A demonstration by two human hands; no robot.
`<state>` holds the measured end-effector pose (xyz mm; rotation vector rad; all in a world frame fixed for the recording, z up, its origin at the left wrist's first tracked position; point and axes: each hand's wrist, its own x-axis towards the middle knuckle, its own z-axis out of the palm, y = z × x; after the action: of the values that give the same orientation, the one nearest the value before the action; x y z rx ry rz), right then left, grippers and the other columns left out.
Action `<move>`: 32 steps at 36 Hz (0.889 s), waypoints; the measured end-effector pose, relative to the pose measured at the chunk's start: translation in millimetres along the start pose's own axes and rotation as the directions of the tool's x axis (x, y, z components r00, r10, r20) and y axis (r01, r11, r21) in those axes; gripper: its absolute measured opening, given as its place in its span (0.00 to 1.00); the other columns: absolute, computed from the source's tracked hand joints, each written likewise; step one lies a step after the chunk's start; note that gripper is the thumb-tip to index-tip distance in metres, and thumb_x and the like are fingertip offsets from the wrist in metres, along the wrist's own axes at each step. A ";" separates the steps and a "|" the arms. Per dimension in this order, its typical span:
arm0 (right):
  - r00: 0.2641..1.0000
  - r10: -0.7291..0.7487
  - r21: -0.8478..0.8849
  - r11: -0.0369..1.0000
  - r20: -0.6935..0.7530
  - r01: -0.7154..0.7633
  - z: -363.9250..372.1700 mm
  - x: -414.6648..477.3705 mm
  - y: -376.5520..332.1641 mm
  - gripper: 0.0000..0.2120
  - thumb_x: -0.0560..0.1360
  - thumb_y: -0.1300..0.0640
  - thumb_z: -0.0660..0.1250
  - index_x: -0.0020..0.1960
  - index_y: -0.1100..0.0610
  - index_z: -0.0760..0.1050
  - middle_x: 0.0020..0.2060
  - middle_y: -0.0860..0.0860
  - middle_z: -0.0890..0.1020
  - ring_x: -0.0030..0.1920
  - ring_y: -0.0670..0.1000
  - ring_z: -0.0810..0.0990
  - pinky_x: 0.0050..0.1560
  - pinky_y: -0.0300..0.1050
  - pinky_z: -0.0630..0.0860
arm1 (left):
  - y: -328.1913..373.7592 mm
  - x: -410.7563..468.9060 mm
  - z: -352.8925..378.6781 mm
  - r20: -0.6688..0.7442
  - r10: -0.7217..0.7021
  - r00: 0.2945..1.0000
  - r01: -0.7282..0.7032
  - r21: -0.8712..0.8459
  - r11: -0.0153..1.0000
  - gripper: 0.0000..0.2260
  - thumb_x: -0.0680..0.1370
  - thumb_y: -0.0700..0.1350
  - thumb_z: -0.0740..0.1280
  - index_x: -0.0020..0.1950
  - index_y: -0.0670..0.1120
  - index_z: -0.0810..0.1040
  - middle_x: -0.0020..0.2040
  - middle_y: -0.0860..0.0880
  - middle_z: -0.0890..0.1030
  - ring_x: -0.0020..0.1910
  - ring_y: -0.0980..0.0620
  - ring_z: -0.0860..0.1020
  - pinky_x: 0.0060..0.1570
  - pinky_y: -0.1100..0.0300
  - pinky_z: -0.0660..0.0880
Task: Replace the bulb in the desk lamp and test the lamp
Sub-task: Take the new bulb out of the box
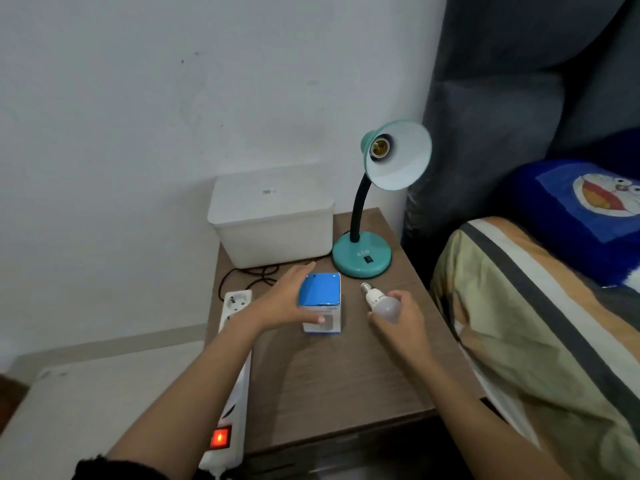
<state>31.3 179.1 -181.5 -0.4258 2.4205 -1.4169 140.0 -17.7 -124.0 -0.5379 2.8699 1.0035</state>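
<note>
Beside the teal gooseneck desk lamp with its bare socket, on the brown wooden nightstand, my right hand cups a white frosted bulb, my left hand clasps the blue-and-white carton; next, I judge, set one down.

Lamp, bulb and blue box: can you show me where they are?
lamp (362, 256), head view, on its teal base.
bulb (374, 299), head view, on its white neck.
blue box (320, 289), head view, on its blue top.
</note>
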 end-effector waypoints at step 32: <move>0.741 -0.446 -0.174 0.787 0.503 0.592 14.9 39.4 -59.9 0.27 0.73 0.50 0.68 0.70 0.52 0.66 0.71 0.47 0.68 0.70 0.44 0.65 0.66 0.36 0.60 | -19.3 8.0 30.5 -0.231 -0.104 0.968 -0.007 -0.433 0.901 0.39 0.64 0.43 0.79 0.71 0.47 0.65 0.67 0.50 0.67 0.63 0.56 0.68 0.61 0.65 0.67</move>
<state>7.4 123.6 -140.2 -1.4528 2.2221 -0.9269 137.2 -15.4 -160.9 -0.8119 2.8141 1.6923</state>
